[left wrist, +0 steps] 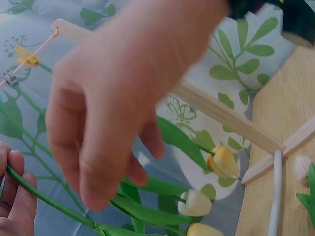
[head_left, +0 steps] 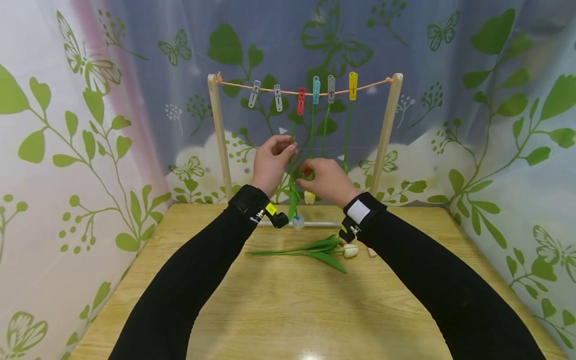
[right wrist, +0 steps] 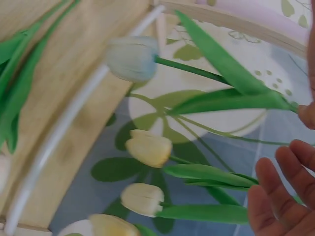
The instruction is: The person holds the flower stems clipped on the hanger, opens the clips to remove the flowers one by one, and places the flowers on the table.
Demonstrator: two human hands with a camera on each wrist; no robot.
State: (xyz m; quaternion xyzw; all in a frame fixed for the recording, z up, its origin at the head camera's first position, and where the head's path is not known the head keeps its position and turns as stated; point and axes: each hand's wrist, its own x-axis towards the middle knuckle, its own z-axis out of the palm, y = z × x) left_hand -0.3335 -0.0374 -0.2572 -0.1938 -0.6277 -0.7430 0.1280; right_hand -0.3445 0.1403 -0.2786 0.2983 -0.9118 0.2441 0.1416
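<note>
My left hand point(head_left: 271, 162) pinches the green stem of a pale blue tulip point(head_left: 298, 222), which hangs flower-down. The stem's upper part shows just below a red clothespin point(head_left: 301, 101) on the orange cord point(head_left: 238, 85). Beside the stem, lower and to the right, is my right hand point(head_left: 330, 180), its fingers loosely bent with nothing gripped between them. In the right wrist view the blue flower point(right wrist: 133, 58) and its leaves hang close to the hand. Upside-down tulips hang from the blue point(head_left: 316, 90), grey point(head_left: 331, 89) and yellow point(head_left: 353, 86) clothespins.
Wooden posts point(head_left: 219, 135) hold the cord at both sides, with a white rod point(head_left: 321, 224) low between them. Two light clothespins point(head_left: 277, 98) sit on the cord's left part. A white tulip point(head_left: 350, 250) lies on the wooden table point(head_left: 288, 305). Patterned curtains surround it.
</note>
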